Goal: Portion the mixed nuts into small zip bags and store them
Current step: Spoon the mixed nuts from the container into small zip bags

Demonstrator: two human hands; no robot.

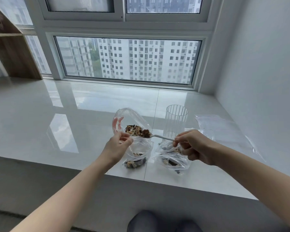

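My left hand (118,145) pinches the rim of a clear zip bag (137,149) and holds its mouth wide; some mixed nuts (135,163) lie in its bottom. My right hand (193,146) grips the handle of a white spoon (159,136). The spoon's bowl, heaped with nuts (137,130), is at the bag's opening. Two small zip bags with nuts in them (172,160) lie on the ledge under my right hand, one partly over the other.
An empty ribbed clear glass (175,119) stands behind the spoon. Flat empty zip bags (221,129) lie to the right near the white wall. The glossy white ledge (57,124) runs to the window; its front edge is just below the bags.
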